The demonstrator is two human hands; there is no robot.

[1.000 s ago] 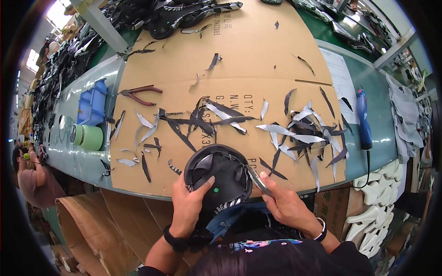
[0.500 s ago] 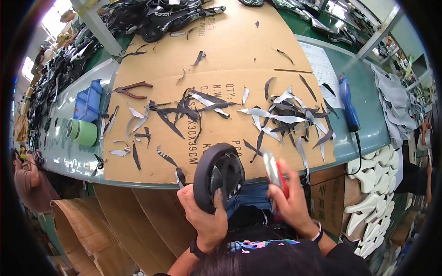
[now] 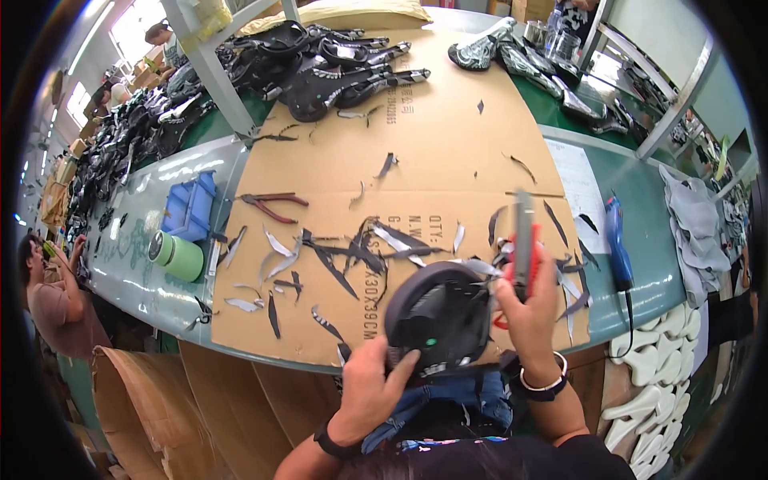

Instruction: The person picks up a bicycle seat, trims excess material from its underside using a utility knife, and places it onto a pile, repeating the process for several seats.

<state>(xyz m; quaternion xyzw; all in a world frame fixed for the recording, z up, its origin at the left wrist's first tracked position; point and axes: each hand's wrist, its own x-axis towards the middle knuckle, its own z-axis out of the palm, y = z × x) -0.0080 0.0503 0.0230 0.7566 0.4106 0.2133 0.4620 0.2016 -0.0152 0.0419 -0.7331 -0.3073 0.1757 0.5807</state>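
My left hand [image 3: 372, 388] grips a black bicycle saddle [image 3: 444, 324] by its near left edge, thumb over the rim. The saddle is tilted, with its hollow underside and a small green dot toward me, over the table's front edge. Closed round a red-handled tool with a long grey upper part [image 3: 523, 244], my right hand [image 3: 528, 308] is just right of the saddle. Blur hides the tool's exact kind. Dark and pale trimmed strips [image 3: 344, 256] lie on the cardboard sheet [image 3: 448, 168] beyond my hands.
Red-handled pliers [image 3: 276, 206], a blue bin [image 3: 190, 204] and a green jar [image 3: 178, 256] lie to the left. A blue corded tool [image 3: 616, 240] rests at right near grey fabric pieces [image 3: 680, 228]. Black saddles [image 3: 332, 76] pile up at the far side; white shapes [image 3: 648, 400] are stacked below right.
The saddle has moved right and turned to show more of its underside. My right hand has risen forward with the red-handled tool. The view has shifted, showing more of the far table.
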